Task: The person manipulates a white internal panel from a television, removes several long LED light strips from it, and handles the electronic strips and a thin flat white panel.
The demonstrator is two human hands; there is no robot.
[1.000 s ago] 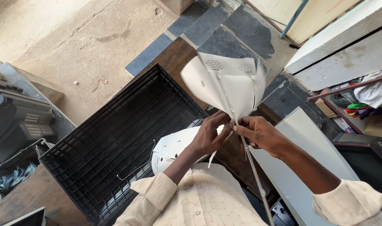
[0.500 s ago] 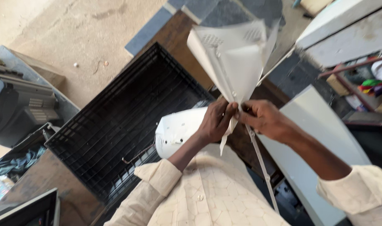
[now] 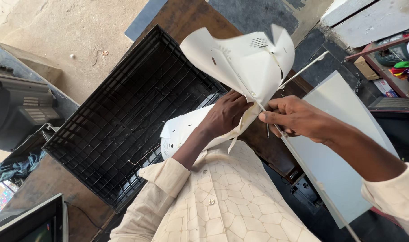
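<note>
Two hands' fingers pinching a white plastic sheet (image 3: 240,62) above a black grid tray (image 3: 124,112).

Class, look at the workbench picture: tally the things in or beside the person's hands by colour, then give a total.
White: 2, curled sheet held by both hands, flat panel
Black: 1, ribbed back cover
Total: 3

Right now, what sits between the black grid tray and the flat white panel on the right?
In the head view, between the black grid tray and the flat white panel lie the dark wooden table, both hands, and the curled white sheet they grip.
</note>
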